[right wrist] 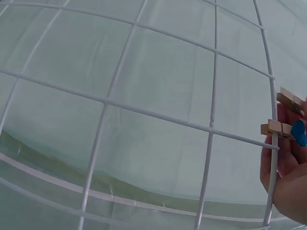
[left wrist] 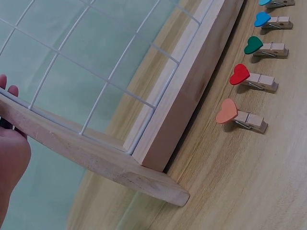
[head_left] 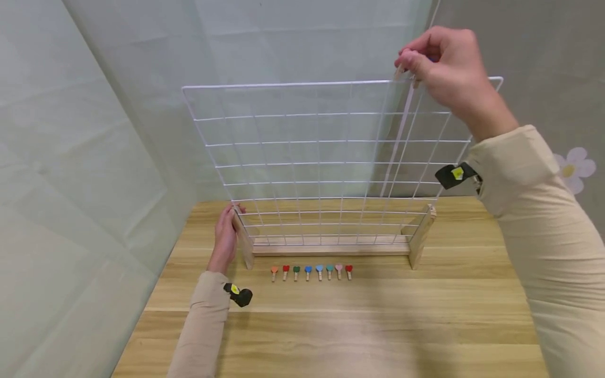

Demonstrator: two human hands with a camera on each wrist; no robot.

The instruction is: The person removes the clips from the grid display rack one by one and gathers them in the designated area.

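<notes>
R sleeve fills the near-right of the head view, forearm angled up to the right hand (head_left: 446, 68), which is at the top wire of the white wire grid (head_left: 321, 163), near its upper-right corner. R fingers pinch a small wooden clothespin (right wrist: 283, 128) w/ a blue heart on it; the peg's jaws sit right at the grid's edge wire, can't tell if it's biting the wire or just against it. A 2nd wooden peg tip shows just above it in the same hand. Grid stands upright in a wooden base (head_left: 331, 247) w/ two end feet, mid-desk (head_left: 331, 325). Left hand (head_left: 226, 236) is down low, flat-ish against the base's left foot, fingers relaxed around its far end, touching the wood, not clenched. Row of 8 heart pegs (head_left: 312, 272) lies on the desk just in front of the base, btwn the feet: orange, red, green, blue, lt blue, teal, pink, red, L to R. Wrist straps on both sleeves.
</notes>
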